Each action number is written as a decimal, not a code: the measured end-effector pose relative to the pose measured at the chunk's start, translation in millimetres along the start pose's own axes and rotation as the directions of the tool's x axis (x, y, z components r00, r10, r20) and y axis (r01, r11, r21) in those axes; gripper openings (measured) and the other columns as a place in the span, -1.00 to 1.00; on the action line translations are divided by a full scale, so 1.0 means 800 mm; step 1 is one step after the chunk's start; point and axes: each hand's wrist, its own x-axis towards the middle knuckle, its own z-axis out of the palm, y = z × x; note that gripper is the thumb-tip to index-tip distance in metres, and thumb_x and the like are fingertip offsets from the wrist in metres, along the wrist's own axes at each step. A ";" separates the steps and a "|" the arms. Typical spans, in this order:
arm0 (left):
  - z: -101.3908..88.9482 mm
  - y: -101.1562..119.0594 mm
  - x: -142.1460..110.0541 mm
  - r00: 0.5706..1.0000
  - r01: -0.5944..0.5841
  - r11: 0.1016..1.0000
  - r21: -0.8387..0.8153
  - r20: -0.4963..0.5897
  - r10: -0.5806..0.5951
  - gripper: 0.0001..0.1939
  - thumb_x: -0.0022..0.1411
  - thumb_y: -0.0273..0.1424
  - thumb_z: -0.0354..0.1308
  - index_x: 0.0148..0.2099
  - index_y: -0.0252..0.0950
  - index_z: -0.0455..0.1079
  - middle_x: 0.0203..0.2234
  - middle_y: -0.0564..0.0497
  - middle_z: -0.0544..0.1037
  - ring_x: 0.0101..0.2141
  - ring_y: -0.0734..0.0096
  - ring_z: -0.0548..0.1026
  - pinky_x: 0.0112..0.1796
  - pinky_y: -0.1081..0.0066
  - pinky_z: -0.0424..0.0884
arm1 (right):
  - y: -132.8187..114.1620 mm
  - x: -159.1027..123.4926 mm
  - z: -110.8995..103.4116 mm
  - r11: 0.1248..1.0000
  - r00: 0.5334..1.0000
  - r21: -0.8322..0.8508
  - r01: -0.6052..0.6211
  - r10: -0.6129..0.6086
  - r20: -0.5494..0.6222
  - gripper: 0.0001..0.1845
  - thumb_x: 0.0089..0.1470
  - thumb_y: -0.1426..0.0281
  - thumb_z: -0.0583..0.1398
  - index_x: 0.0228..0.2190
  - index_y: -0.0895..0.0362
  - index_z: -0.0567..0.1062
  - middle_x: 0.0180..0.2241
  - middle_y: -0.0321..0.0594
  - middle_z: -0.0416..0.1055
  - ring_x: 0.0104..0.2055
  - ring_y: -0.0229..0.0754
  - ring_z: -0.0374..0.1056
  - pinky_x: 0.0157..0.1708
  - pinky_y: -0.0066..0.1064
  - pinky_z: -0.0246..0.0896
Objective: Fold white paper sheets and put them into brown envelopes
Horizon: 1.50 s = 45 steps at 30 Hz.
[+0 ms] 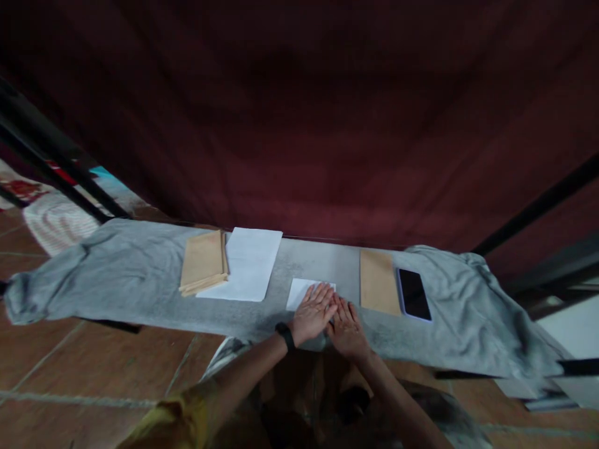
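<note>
A small white piece of paper (296,293), perhaps folded, lies on the grey cloth in the middle. My left hand (313,312), with a dark band at the wrist, rests flat on it with the fingers stretched out. Against its right side my right hand (346,327) lies flat too, fingers extended over the paper's right part, which is hidden. To the left are white sheets (250,265), partly covered by a stack of brown envelopes (202,259). On the right a single brown envelope (379,280) lies beside a dark-screened phone (414,294).
Grey cloth (140,274) covers the long narrow bench and bunches up at both ends. A dark red curtain (327,156) hangs right behind it. Black metal bars (538,206) slant at either side. Below is a tiled floor (107,362).
</note>
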 end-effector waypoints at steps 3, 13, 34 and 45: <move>0.010 0.008 0.010 0.998 -0.005 1.000 -0.005 0.057 0.005 -0.42 0.47 -0.15 -0.28 0.38 -0.30 0.09 0.35 -0.11 0.18 0.35 0.27 0.07 0.31 0.10 0.02 | 0.003 -0.001 0.000 1.000 1.000 0.020 0.009 -0.009 0.022 -0.43 0.27 0.27 0.05 0.23 0.27 0.30 0.31 0.07 0.14 0.37 0.06 0.03 0.33 -0.02 -0.11; 0.018 -0.020 0.030 0.997 -0.055 0.995 0.083 0.062 0.049 -0.46 0.48 -0.19 -0.27 0.41 -0.19 0.04 0.35 -0.05 0.18 0.35 0.22 0.08 0.31 0.01 0.01 | -0.007 -0.019 -0.006 0.991 0.993 0.098 0.087 -0.094 0.069 -0.30 0.18 0.17 0.17 0.22 0.35 0.31 0.27 0.18 0.18 0.32 0.16 0.12 0.33 -0.04 -0.06; 0.012 -0.060 -0.001 0.999 0.034 0.972 0.233 0.007 -0.036 -0.41 0.47 -0.18 -0.30 0.43 -0.31 -0.03 0.36 -0.15 0.13 0.35 0.23 0.06 0.29 0.07 0.04 | 0.014 0.010 -0.055 0.946 0.933 0.323 -0.017 -0.101 0.345 -0.43 0.21 0.37 0.07 0.22 0.27 0.32 0.31 0.03 0.13 0.36 -0.04 0.07 0.37 -0.17 -0.09; -0.006 -0.097 -0.042 0.970 0.243 0.932 0.267 -0.052 -0.238 -0.39 0.44 -0.20 -0.25 0.39 -0.42 0.06 0.35 -0.23 0.13 0.35 0.15 0.07 0.29 0.08 0.04 | 0.022 0.012 -0.060 0.925 0.927 0.380 -0.016 -0.129 0.352 -0.41 0.17 0.39 0.09 0.22 0.25 0.31 0.32 0.02 0.12 0.35 -0.02 0.07 0.35 -0.14 -0.05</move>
